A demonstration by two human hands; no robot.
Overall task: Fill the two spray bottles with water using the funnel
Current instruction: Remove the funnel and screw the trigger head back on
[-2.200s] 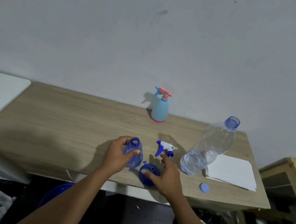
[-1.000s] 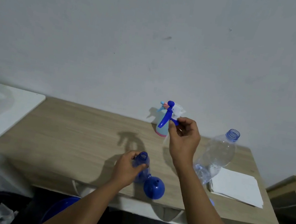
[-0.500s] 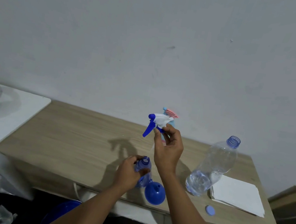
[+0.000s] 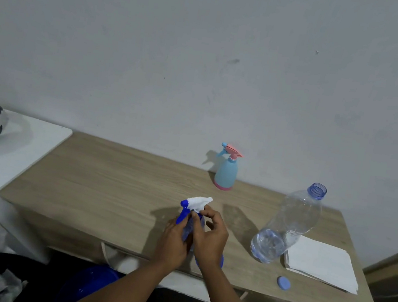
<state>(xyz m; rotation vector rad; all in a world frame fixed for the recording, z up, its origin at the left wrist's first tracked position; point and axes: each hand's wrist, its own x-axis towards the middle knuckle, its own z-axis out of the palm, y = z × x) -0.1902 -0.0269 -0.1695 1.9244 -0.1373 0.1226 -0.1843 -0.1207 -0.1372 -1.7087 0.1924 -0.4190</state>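
Mostly the gripping left hand (image 4: 173,241) hides the blue bottle (image 4: 190,226); right hand (image 4: 210,238) pinches its sprayer (image 4: 196,202).

A light wooden table (image 4: 111,190) is shown against the wall. At its back a pale blue spray bottle (image 4: 226,173) is stood upright; to the right a clear water bottle (image 4: 284,228) is set, with a stack of white paper (image 4: 322,263) just beside it and a blue cap (image 4: 283,283) laid near the front edge
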